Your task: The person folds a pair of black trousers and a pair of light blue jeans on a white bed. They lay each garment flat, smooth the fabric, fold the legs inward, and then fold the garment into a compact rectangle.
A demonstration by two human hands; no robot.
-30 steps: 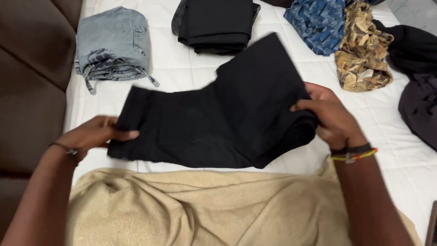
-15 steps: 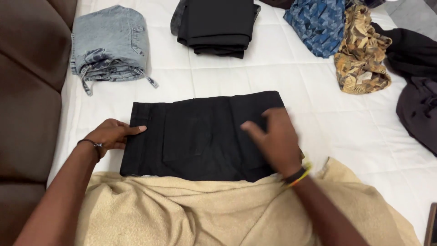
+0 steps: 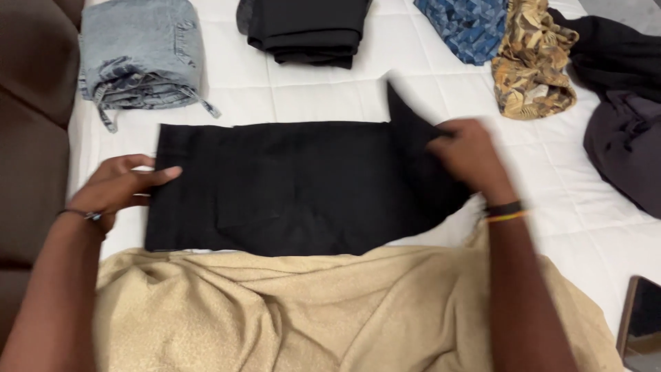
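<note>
the left hand (image 3: 124,186) lies flat, fingers open, on the black garment's (image 3: 289,186) left edge — the right hand (image 3: 471,158) pinches its raised right end on the white bed (image 3: 551,172).

Black garment (image 3: 289,186): folded flat into a rectangle on the bed, its 3 o'clock corner lifted.

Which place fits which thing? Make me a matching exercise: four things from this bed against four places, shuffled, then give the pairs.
Things:
1. folded denim garment
2. folded black stack
3. tan cloth
4. right hand

Places:
A. nearest the camera, below the black garment
B. far left corner of the bed
C. gripping the black garment's raised right end
D. top centre of the bed

Pairs: 1-B, 2-D, 3-A, 4-C
</note>
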